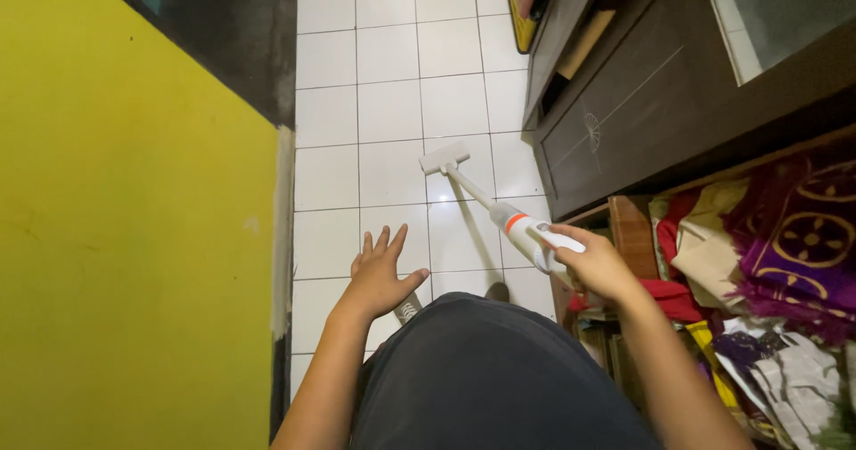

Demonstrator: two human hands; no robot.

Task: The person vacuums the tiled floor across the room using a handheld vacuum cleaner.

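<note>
My right hand (597, 263) grips the handle of a white stick vacuum cleaner (522, 227) with an orange band. Its tube slants forward and down to a flat white floor head (444, 157) that rests on the white tiled floor (392, 111). My left hand (382, 272) hangs free over the tiles, fingers spread, holding nothing. My dark trousers fill the lower middle of the view, with a shoe tip showing on the tiles below the left hand.
A yellow wall (134, 236) runs along the left. A dark wooden cabinet (642, 102) stands on the right, close to the floor head. Folded cloths in purple, red and cream (776, 254) are piled at the lower right.
</note>
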